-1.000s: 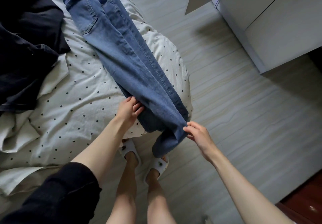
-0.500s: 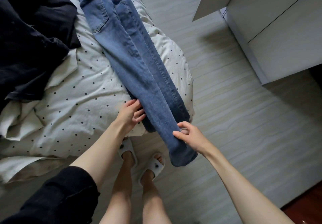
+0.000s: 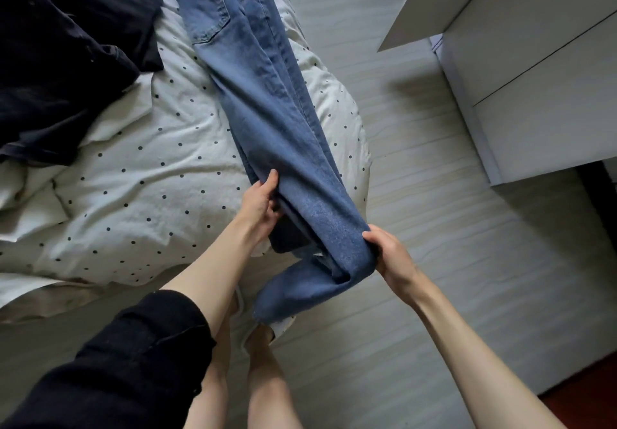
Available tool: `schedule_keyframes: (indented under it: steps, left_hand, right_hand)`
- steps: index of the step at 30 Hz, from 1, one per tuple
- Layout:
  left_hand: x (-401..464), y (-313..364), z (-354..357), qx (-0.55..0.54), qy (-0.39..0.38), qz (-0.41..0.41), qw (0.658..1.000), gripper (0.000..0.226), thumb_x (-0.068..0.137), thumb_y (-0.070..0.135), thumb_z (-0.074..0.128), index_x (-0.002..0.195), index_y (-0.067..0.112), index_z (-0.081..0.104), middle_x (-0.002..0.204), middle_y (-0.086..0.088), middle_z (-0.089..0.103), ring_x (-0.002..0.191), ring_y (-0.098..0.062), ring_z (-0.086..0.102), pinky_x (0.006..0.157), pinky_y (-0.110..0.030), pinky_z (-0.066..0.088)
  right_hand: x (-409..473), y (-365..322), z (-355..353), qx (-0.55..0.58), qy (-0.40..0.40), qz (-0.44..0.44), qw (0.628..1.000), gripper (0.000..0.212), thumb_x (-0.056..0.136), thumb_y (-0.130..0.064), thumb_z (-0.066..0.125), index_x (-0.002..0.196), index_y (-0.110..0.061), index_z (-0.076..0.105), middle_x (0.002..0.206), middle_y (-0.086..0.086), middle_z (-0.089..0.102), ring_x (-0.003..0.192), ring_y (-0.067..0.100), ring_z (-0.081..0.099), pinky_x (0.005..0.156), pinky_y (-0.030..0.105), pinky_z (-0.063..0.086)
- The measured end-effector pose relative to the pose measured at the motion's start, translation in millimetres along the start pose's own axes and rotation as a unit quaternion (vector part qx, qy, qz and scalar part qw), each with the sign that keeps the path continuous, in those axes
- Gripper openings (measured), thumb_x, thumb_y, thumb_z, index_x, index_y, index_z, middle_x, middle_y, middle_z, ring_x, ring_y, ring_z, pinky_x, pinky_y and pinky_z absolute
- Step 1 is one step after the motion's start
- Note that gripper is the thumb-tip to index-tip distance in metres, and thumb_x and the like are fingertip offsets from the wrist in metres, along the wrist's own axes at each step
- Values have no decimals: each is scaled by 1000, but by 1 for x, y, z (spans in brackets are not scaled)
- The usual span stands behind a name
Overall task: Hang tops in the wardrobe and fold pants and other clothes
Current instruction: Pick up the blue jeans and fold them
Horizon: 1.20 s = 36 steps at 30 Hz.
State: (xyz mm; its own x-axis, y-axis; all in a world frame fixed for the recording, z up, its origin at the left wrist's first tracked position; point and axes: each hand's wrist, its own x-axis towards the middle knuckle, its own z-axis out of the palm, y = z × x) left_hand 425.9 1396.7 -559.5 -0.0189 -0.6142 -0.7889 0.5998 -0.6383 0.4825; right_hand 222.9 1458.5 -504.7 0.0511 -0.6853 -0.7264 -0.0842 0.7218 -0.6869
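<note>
Dark clothes (image 3: 63, 51) are piled on the bed (image 3: 133, 201). The jeans (image 3: 263, 104) lie lengthwise along it, hems hanging over the edge. The left hand (image 3: 258, 203) grips one side, the right hand (image 3: 389, 255) pinches the other. This looks like the fold's start; next, the hems should be carried up toward the waistband.

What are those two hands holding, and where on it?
The blue jeans: the left hand and right hand grip opposite edges of the lower legs.

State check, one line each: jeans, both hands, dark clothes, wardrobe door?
jeans: laid lengthwise on the bed, leg ends hanging off the edge
left hand: grips the left side of the legs
right hand: grips the right side
dark clothes: heaped, unfolded
wardrobe door: open
</note>
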Motion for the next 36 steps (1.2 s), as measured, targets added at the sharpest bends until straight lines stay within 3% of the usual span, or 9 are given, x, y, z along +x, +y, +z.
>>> schedule_keyframes:
  steps: [4, 7, 11, 15, 19, 23, 26, 32, 36]
  left_hand:
    - [-6, 10, -20, 12, 10, 31, 999, 17, 92, 25, 58, 102, 11, 60, 99, -2, 71, 82, -14, 69, 64, -23, 54]
    - [-14, 20, -41, 57, 18, 64, 996, 14, 92, 23, 58, 97, 11, 64, 82, 5, 74, 74, -9, 69, 61, -19, 52]
    - [-19, 18, -54, 116, 47, 76, 989, 16, 94, 20, 55, 98, 6, 64, 86, 1, 71, 79, -10, 65, 67, -18, 51]
    - [-17, 14, -49, 207, 74, 109, 969, 22, 96, 24, 51, 102, 4, 58, 95, -7, 65, 85, -16, 63, 70, -22, 53]
    - [-21, 10, -53, 295, 41, 115, 948, 20, 94, 26, 55, 103, 8, 53, 92, -7, 62, 82, -17, 58, 67, -23, 46]
    - [-27, -6, -59, 373, 23, 54, 926, 19, 91, 16, 58, 106, 8, 51, 90, -6, 62, 86, -17, 60, 67, -22, 49]
    - [-28, -8, -57, 416, 24, 22, 909, 8, 92, 12, 56, 98, 13, 52, 91, -3, 61, 85, -16, 60, 68, -26, 47]
    - [-19, 33, -44, 364, 51, 56, 928, 12, 93, 8, 52, 101, 16, 50, 93, 0, 59, 81, -15, 59, 69, -26, 48]
    - [-3, 63, -37, 362, 64, 84, 926, 14, 93, 5, 49, 101, 17, 52, 86, 0, 63, 73, -14, 61, 65, -23, 49]
  right_hand:
    - [6, 1, -9, 18, 2, 35, 999, 13, 93, -9, 42, 102, -10, 52, 92, 9, 46, 87, 20, 40, 63, 28, 31]
    - [11, 7, -17, -71, 37, 41, 996, 16, 94, -15, 51, 78, -15, 51, 73, 4, 47, 68, 14, 41, 59, 27, 31]
    - [20, 23, -19, -261, 78, 12, 962, 12, 90, -19, 60, 85, -12, 52, 74, 3, 56, 72, 18, 50, 68, 29, 39]
    - [34, 31, -20, -438, 103, -7, 893, 17, 93, -32, 51, 83, -18, 46, 81, 2, 58, 84, 28, 53, 70, 35, 39]
    - [38, 32, -24, -424, 101, -6, 900, 19, 91, -30, 54, 76, -23, 45, 75, -2, 59, 84, 28, 55, 67, 32, 38]
    - [40, 33, -24, -378, 114, 35, 918, 7, 91, -25, 54, 91, -18, 53, 101, 8, 66, 101, 28, 57, 82, 32, 43]
    - [43, 30, -15, -345, 80, 61, 933, 19, 92, -25, 53, 106, -13, 57, 113, 8, 63, 108, 24, 55, 93, 34, 44]
    - [64, -15, 12, -315, 92, 10, 944, 24, 93, -28, 52, 106, -11, 62, 111, 7, 65, 105, 25, 57, 94, 37, 45]
    - [83, -49, 32, -346, 80, -25, 935, 25, 93, -29, 52, 110, -14, 63, 113, 5, 64, 109, 23, 56, 92, 29, 41]
